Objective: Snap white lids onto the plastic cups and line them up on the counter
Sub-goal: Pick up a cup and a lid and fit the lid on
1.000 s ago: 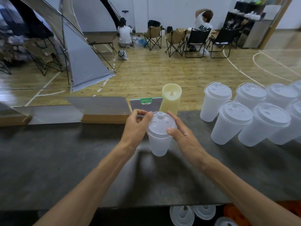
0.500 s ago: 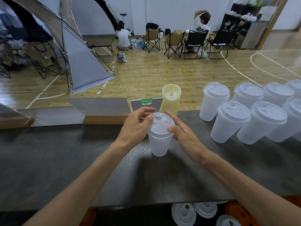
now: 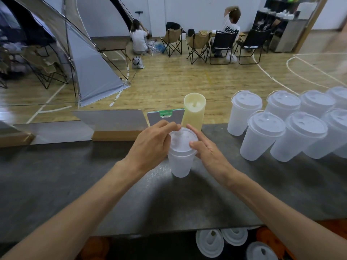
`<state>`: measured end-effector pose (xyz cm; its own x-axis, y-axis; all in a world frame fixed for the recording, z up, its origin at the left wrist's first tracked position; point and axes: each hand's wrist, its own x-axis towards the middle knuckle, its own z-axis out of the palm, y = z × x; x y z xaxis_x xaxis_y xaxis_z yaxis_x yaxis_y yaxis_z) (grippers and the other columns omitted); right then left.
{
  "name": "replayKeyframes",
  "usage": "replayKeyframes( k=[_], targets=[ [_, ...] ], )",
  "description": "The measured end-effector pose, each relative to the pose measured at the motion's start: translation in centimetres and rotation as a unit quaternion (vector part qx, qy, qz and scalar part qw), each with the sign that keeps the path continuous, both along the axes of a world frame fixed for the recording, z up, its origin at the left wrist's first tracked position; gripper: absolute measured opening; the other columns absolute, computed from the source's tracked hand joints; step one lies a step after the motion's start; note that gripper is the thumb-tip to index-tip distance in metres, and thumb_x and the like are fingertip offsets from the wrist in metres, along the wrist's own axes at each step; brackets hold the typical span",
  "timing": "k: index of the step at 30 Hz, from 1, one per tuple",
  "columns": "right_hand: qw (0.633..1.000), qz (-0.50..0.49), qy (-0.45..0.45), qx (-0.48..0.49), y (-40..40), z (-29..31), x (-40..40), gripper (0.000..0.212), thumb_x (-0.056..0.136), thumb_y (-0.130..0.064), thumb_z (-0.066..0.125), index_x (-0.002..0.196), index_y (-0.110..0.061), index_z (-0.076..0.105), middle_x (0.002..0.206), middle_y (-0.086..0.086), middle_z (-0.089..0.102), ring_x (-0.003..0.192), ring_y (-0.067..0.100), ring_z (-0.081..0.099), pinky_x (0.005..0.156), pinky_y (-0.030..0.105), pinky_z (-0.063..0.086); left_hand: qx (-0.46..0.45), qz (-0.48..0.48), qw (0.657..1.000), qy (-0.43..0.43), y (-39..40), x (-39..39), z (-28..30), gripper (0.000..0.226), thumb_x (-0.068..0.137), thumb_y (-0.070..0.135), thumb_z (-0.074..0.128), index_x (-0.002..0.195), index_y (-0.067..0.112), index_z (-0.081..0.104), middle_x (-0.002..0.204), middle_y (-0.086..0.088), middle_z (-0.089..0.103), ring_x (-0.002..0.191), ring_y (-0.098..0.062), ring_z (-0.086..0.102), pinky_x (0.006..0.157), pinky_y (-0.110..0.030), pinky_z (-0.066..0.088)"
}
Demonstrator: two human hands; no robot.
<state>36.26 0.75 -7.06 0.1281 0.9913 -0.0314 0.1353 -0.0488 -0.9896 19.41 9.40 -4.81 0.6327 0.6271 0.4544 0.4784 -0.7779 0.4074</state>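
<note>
Left hand slid further over domed lid; frosted cup upright.

- Your left hand now lies over the left side of the white lid, with its fingers reaching across the far rim; a second ago they only pinched that rim from the side.
- Your right hand now has its thumb pressed on the lid's near right edge, and its forefinger points out straight past the rim.
- The lid now looks level on the plastic cup.
</note>
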Motion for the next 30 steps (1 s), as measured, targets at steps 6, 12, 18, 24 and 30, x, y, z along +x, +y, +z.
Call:
replayKeyframes(
  k=[6,12,18,24,30],
  targets=[
    [1.0,-0.002,-0.009,-0.003,-0.1,0.5,-0.1,0.045,0.106,-0.024,0.044,0.147,-0.041,0.039,0.141,-0.019,0.05,0.134,0.007,0.047,0.119,0.04,0.035,-0.131,0.008,0.989,-0.066,-1.4,-0.9,-0.5,0.038,0.107,0.022,0.04,0.143,0.024,0.051,0.121,0.003,0.068,0.104,-0.006,0.064,0.088,-0.015,0.049],
    [1.0,0.004,-0.009,-0.007,-0.2,0.6,0.2,0.041,0.106,-0.021,0.045,0.137,-0.048,0.041,0.129,-0.034,0.053,0.127,-0.007,0.049,0.118,0.037,0.036,-0.25,0.021,0.956,-0.15,-2.7,-2.1,-2.0,0.032,0.104,0.029,0.05,0.135,0.025,0.056,0.12,0.021,0.064,0.109,0.011,0.059,0.084,-0.003,0.043],
    [1.0,-0.004,-0.017,-0.009,-0.1,0.7,0.1,0.046,0.105,-0.02,0.045,0.143,-0.044,0.042,0.128,-0.033,0.055,0.128,-0.003,0.051,0.118,0.04,0.038,-0.293,0.062,0.94,-0.163,-0.4,-0.7,-0.6,0.022,0.102,0.024,0.055,0.114,0.019,0.072,0.105,0.013,0.074,0.099,-0.002,0.066,0.084,-0.017,0.05],
    [1.0,-0.01,-0.015,-0.011,-0.4,0.9,0.2,0.046,0.105,-0.02,0.046,0.147,-0.04,0.042,0.133,-0.025,0.057,0.13,0.002,0.052,0.118,0.042,0.038,-0.332,0.029,0.925,-0.184,-0.4,0.3,-0.5,0.02,0.101,0.022,0.057,0.115,0.026,0.07,0.101,0.006,0.075,0.094,-0.004,0.069,0.078,-0.013,0.051],
    [1.0,-0.009,-0.025,-0.01,-0.6,1.0,0.2,0.045,0.105,-0.021,0.045,0.146,-0.039,0.042,0.131,-0.026,0.056,0.13,0.005,0.052,0.117,0.044,0.039,-0.385,0.053,0.901,-0.195,0.2,1.7,0.9,0.007,0.092,0.026,0.07,0.087,0.024,0.074,0.084,0.002,0.075,0.077,-0.003,0.068,0.066,-0.013,0.049]
  ],
)
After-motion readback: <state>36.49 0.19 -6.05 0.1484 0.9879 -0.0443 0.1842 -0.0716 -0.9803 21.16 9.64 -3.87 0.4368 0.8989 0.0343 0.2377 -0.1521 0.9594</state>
